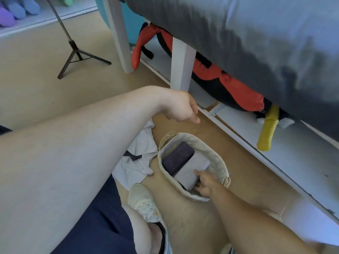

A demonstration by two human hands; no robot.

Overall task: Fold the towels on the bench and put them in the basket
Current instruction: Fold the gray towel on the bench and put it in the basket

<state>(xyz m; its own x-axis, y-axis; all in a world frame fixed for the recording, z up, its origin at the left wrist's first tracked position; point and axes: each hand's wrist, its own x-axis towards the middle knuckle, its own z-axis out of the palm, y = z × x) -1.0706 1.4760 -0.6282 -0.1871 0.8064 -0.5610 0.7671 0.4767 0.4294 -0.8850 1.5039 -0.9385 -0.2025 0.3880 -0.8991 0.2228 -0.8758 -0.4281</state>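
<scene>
A cream fabric basket (216, 158) stands on the tan floor below the bench. Inside it lie a folded dark purple towel (178, 159) and, beside it, a folded light grey towel (190, 171). My right hand (204, 183) reaches into the basket and grips the near edge of the grey towel, thumb on top and fingers under it. My left hand (183, 109) hangs in the air above the floor, left of the bench leg, fingers loosely curled and holding nothing. The bench (256, 43) above is draped in a grey cover.
A crumpled white cloth (137, 162) lies on the floor left of the basket, by my white sneaker (145, 202). Red, black and yellow plush toys (229, 83) sit on a white shelf under the bench. A white bench leg (181, 66) and a black tripod (73, 50) stand nearby.
</scene>
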